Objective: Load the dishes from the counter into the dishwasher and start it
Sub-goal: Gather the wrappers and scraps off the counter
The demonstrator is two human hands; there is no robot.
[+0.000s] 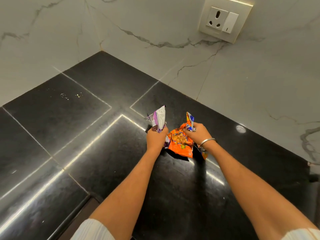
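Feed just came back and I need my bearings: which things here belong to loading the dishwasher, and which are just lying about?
Job: no dishes or dishwasher in view.

Lying about: crumpled purple-and-silver foil wrapper gripped by left hand; crumpled orange foil snack packet gripped by right hand; black polished stone counter; white wall socket.

The black desk (72, 129) lies bare to the left and toward the near edge, giving open passage there. Two marble walls (242, 80) close the far corner, a socket plate (225, 19) mounted high. Crumpled purple wrapper (160, 118) and orange wrapper (181, 142) occupy the middle.
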